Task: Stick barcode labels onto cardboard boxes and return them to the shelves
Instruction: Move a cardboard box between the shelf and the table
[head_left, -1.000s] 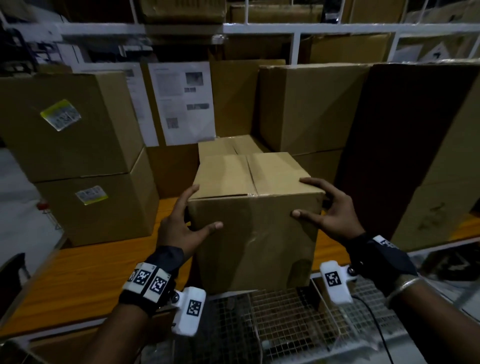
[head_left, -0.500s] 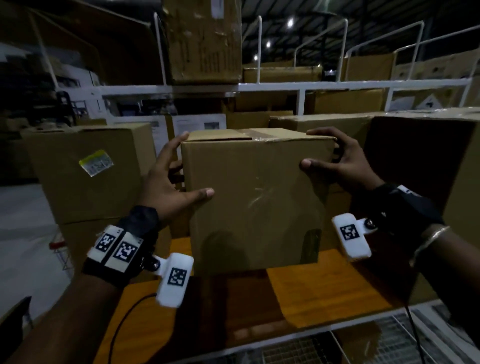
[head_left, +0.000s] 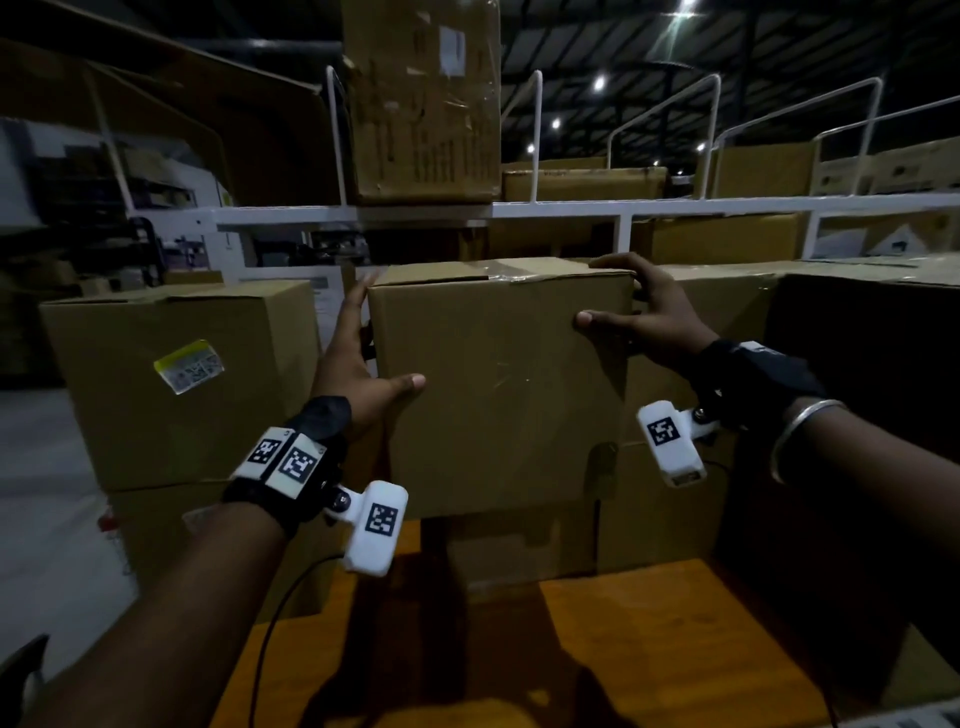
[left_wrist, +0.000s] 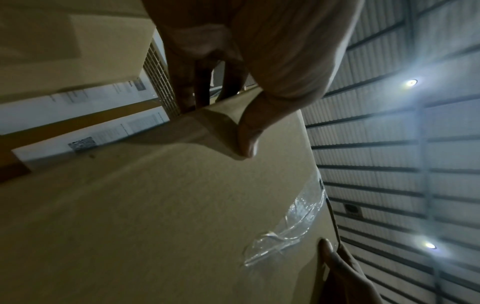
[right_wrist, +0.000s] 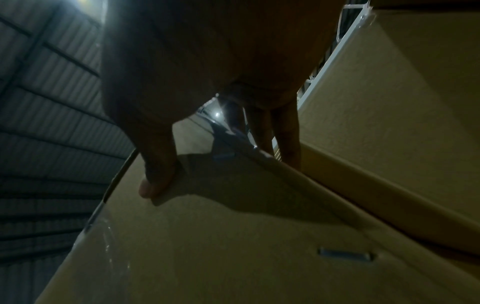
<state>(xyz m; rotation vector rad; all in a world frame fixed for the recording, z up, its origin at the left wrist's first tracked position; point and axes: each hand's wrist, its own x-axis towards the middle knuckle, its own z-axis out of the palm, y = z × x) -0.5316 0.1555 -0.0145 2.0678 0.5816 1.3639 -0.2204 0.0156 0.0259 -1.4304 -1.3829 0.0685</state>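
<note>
I hold a plain brown cardboard box (head_left: 498, 384) in the air above the wooden shelf board (head_left: 649, 649). My left hand (head_left: 356, 358) grips its left edge, thumb across the front face and fingers along the side. My right hand (head_left: 652, 317) grips the upper right corner the same way. In the left wrist view, the left hand (left_wrist: 233, 82) pinches the box (left_wrist: 155, 205) near clear tape (left_wrist: 291, 232). The right wrist view shows the right hand (right_wrist: 207, 82) clamped on the box (right_wrist: 233, 246). No label shows on the front face.
Two stacked boxes stand at the left, the upper one (head_left: 156, 405) bearing a yellow-edged barcode label (head_left: 189, 366). More boxes (head_left: 691, 499) stand behind, and a dark one (head_left: 857, 415) at the right. A white shelf rail (head_left: 571, 210) runs overhead with a taped box (head_left: 421, 104) on it.
Both hands have lifted the box from the shelf's front edge up to the level of the neighbouring boxes' tops. The view has tilted upward, and the wire basket has left it.
</note>
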